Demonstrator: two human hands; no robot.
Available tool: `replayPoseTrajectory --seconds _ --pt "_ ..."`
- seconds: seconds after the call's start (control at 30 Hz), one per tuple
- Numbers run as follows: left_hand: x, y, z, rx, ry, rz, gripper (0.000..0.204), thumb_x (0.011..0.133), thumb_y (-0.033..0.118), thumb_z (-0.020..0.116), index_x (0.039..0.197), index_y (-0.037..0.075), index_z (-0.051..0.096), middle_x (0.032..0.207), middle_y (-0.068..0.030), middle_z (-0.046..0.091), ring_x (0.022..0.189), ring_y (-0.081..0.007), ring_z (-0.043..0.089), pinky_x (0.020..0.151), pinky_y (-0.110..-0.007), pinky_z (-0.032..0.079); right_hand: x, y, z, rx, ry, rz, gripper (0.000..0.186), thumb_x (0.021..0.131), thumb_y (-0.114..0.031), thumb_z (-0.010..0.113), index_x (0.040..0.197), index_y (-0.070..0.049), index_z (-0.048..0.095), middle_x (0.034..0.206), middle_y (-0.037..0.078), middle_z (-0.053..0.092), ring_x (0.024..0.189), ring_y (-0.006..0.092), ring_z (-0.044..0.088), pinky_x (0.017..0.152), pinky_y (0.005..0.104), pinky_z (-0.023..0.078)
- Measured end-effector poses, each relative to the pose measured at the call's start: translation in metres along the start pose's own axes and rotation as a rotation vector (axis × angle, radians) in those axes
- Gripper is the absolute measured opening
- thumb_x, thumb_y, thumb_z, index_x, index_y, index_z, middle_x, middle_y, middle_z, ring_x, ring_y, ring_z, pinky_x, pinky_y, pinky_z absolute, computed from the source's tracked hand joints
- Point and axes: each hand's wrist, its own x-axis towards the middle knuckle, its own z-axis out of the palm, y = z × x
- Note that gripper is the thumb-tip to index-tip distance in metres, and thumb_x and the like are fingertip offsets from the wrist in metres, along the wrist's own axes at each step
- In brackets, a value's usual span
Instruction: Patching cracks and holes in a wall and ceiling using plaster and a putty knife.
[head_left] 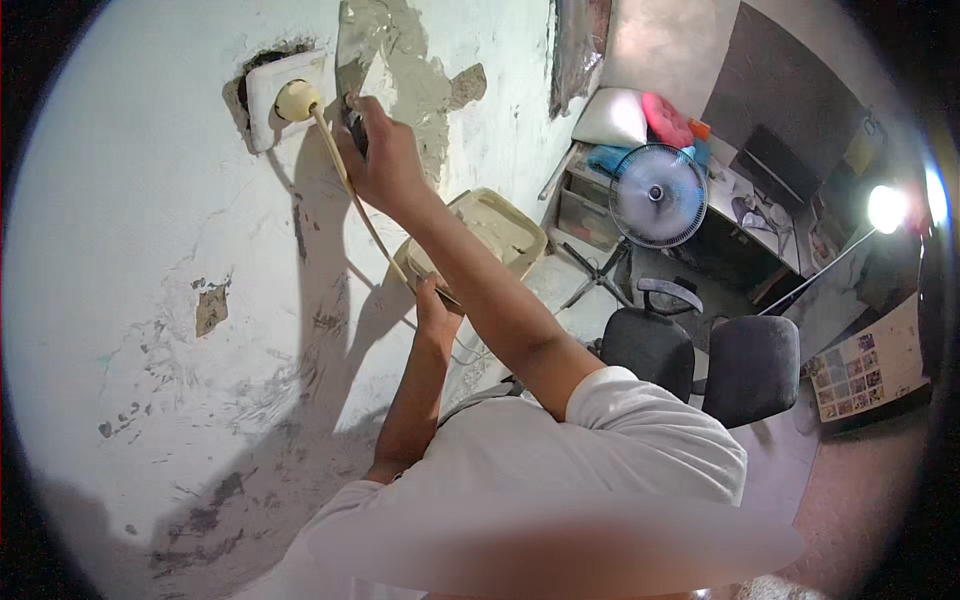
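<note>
My right hand [388, 160] is raised to the wall, its fingers closed around the dark handle of what looks like a putty knife [356, 130]; its blade is hard to make out. It is beside a rough band of wet grey plaster [405, 45]. Lower down, my left hand [437, 308] grips the near edge of a beige tub [530, 225] holding pale grey plaster. My right forearm hides part of the tub. Left of my right hand, a round cream plug [297, 101] sits in a white socket box [262, 125], its cord [345, 180] hanging toward the tub.
A ragged hole surrounds the socket box. Farther right are a fan [656, 193], a drawer unit [588, 217] with cushions [612, 118], dark office chairs [750, 370] and a bright lamp [887, 209]. The white wall [150, 260] is scuffed and chipped.
</note>
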Motion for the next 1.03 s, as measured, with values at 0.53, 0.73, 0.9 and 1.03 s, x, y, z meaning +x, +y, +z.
replayPoseTrajectory --seconds 0.53,0.73,0.9,1.03 --pt "-0.007 0.001 -0.007 -0.137 0.009 0.006 0.013 0.082 0.014 0.048 0.093 0.008 0.051 0.097 -0.0073 0.055 0.099 -0.0269 0.055 0.093 -0.048 0.046 -0.027 0.009 -0.059 0.038 0.115 0.016 0.033 0.085 -0.005 0.062 0.116 0.003 0.055 0.057 0.006 0.056 0.049 0.0093 0.053 0.048 0.0275 0.042" --pt "-0.021 0.007 0.019 -0.079 0.016 0.047 0.028 0.091 0.021 0.047 0.114 0.005 0.052 0.111 -0.0105 0.057 0.108 -0.0275 0.056 0.1 -0.049 0.044 0.007 0.003 -0.073 -0.17 0.079 -0.135 0.042 0.08 -0.012 0.065 0.121 -0.004 0.06 0.084 0.021 0.067 0.069 0.032 0.068 0.061 0.0397 0.054" --pt "-0.018 0.006 0.005 -0.117 -0.105 0.059 0.041 0.09 0.019 0.044 0.129 0.005 0.046 0.125 -0.0139 0.054 0.118 -0.0335 0.052 0.104 -0.052 0.041 0.02 0.011 -0.075 -0.222 0.006 -0.308 0.042 0.08 -0.01 0.064 0.121 -0.006 0.061 0.087 0.019 0.068 0.068 0.031 0.068 0.059 0.0394 0.054" --pt "-0.012 0.003 -0.004 -0.06 -0.132 0.099 0.056 0.086 0.022 0.05 0.139 0.006 0.038 0.137 -0.0136 0.047 0.127 -0.0335 0.046 0.107 -0.052 0.039 0.014 0.014 -0.085 -0.28 -0.086 -0.221 0.044 0.08 -0.013 0.067 0.123 -0.008 0.063 0.096 0.019 0.07 0.081 0.0294 0.071 0.071 0.0359 0.056"
